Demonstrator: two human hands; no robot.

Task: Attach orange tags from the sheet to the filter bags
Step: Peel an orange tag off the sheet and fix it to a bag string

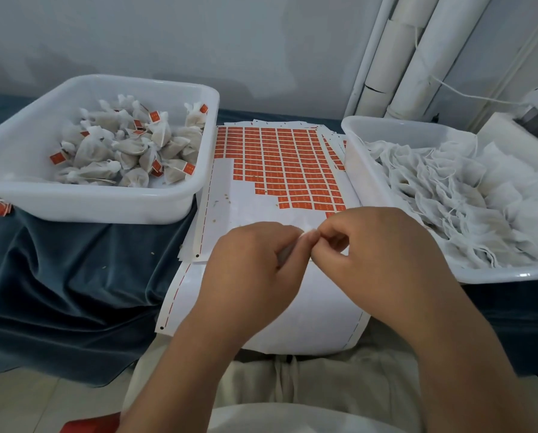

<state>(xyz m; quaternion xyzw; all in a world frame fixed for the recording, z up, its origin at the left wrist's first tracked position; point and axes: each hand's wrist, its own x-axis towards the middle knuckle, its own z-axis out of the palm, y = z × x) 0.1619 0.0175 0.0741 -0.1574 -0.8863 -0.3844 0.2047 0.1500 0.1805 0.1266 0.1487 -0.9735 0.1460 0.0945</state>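
Pinching together, the left hand (pixel 252 260) and right hand (pixel 377 248) meet fingertip to fingertip. Their curled fingers nip a small white piece (pixel 309 234), too hidden to tell whether it is string, bag or backing paper. Just beyond the hands lies the sheet (pixel 239 207). Its near rows are stripped to bare white, and orange tags (pixel 286 164) remain on the far part. Beyond and to the right of the right hand, a white bin (pixel 496 276) holds untagged filter bags (pixel 449 198). Beyond and to the left of the left hand, a second bin (pixel 105 210) holds filled tagged bags (pixel 130 151). The bags look feather-light, limp and thin, and probably snag easily. The string or gathered neck seems the best place to hold them. The tags look small, thin and sticky, so lifting one by a corner should work. Pale marks on the tags are too small to read, and no brand shows.
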